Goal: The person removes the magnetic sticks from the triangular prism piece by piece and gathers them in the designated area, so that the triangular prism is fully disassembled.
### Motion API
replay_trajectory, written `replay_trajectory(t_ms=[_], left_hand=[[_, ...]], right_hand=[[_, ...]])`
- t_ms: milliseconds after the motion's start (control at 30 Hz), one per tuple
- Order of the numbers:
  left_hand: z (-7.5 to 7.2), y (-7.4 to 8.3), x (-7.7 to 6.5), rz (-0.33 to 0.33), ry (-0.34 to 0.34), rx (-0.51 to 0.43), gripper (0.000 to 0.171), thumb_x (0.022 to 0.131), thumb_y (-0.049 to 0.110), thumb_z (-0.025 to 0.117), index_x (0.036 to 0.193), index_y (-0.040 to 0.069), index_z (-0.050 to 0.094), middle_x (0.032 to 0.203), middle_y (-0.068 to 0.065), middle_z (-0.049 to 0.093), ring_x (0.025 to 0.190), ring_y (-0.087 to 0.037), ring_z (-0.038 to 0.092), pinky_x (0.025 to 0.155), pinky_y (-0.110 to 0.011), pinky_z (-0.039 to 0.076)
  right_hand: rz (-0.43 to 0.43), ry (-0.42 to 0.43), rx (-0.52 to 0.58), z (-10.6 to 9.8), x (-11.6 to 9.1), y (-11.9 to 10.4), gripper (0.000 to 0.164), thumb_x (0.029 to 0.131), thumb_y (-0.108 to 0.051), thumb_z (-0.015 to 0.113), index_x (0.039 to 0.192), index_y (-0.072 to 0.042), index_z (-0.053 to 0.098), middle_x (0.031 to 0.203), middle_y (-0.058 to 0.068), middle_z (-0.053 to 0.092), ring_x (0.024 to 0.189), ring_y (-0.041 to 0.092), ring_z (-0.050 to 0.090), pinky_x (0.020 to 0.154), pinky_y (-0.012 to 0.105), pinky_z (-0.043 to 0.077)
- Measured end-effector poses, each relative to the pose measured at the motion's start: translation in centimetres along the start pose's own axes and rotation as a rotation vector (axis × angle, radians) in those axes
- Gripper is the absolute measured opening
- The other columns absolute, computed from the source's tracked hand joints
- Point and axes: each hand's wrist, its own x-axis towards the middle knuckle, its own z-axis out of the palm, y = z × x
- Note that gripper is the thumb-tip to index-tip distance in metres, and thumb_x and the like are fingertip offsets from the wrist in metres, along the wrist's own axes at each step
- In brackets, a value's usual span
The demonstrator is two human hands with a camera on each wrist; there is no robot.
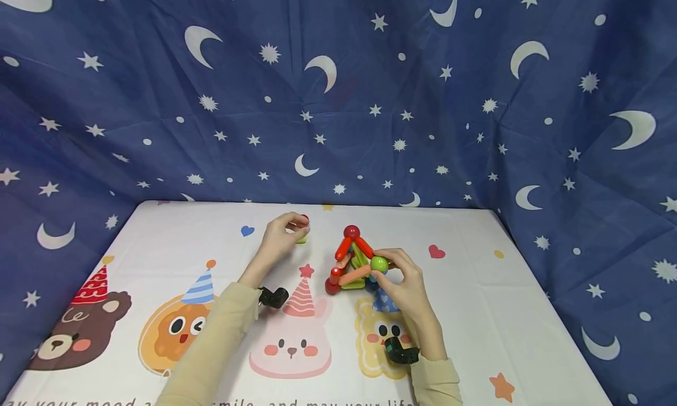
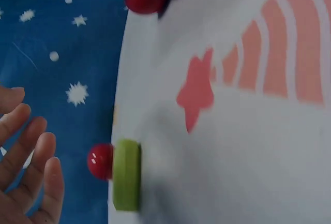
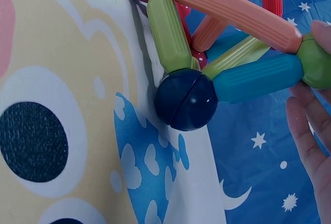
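Note:
My right hand [image 1: 404, 279] pinches a green ball [image 1: 379, 264] between thumb and fingers at the near right corner of a magnetic stick-and-ball structure. This frame has a red top ball [image 1: 351, 232], red sticks [image 1: 365, 247], an orange stick [image 1: 355, 275] and a dark blue ball [image 3: 186, 100]. A blue stick [image 3: 258, 78] joins the blue ball to the green one. To the left of the structure, my left hand [image 1: 284, 234] reaches toward a loose red ball [image 2: 100, 161] and a green stick [image 2: 127, 175] lying beside it. Its fingers [image 2: 32, 157] are spread, apart from both pieces.
A white tablecloth [image 1: 476, 312] printed with cartoon animals and shapes covers the table. Behind it hangs a dark blue curtain [image 1: 370, 136] with moons and stars. Black wrist cameras [image 1: 273, 297] are strapped to both wrists.

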Motion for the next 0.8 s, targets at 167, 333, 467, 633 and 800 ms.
replay_trajectory(t_ms=[167,333,467,633,800], left_hand=[[1.1,1.8,-1.1,-0.029,-0.016,-0.036,0.018,0.088,0.014,0.067,0.104,0.006,0.07,0.101,-0.013,0.071,0.091,-0.026,0.064,0.075,-0.027,0.05],[2.0,3.2,-2.0,-0.058,-0.044,-0.091,0.02,0.09,0.017,0.064,0.105,0.005,0.07,0.098,-0.013,0.07,0.089,-0.03,0.065,0.072,-0.024,0.05],[2.5,4.0,-2.5,-0.071,-0.064,-0.18,0.02,0.091,0.015,0.064,0.106,0.003,0.069,0.095,-0.016,0.07,0.085,-0.033,0.067,0.067,-0.021,0.05],[3.4,4.7,-3.0,-0.105,-0.075,-0.271,0.018,0.09,0.013,0.064,0.105,0.003,0.069,0.095,-0.02,0.069,0.084,-0.034,0.066,0.066,-0.021,0.049],[4.4,5.2,-3.3,-0.146,-0.09,-0.327,0.019,0.089,0.012,0.064,0.105,0.002,0.068,0.096,-0.02,0.069,0.082,-0.032,0.064,0.065,-0.021,0.049]], right_hand=[[-0.001,0.022,0.013,0.5,-0.2,2.4,0.033,0.082,0.003,0.07,0.115,0.001,0.065,0.108,0.016,0.065,0.092,0.018,0.059,0.081,0.021,0.049],[0.03,0.019,0.001,0.3,0.6,3.0,0.027,0.092,-0.006,0.061,0.119,-0.009,0.065,0.11,0.009,0.067,0.096,0.006,0.059,0.085,0.019,0.049],[0.059,-0.015,-0.003,0.0,2.1,2.8,0.026,0.094,-0.01,0.06,0.119,-0.012,0.065,0.111,0.008,0.067,0.098,0.014,0.061,0.087,0.023,0.05],[0.119,-0.109,-0.001,-0.3,4.1,2.5,0.025,0.095,-0.014,0.059,0.119,-0.01,0.065,0.115,0.009,0.066,0.101,0.022,0.062,0.088,0.03,0.05],[0.166,-0.244,-0.013,-0.4,6.4,2.2,0.029,0.096,-0.022,0.059,0.122,-0.01,0.063,0.118,0.008,0.065,0.105,0.025,0.061,0.091,0.041,0.051]])
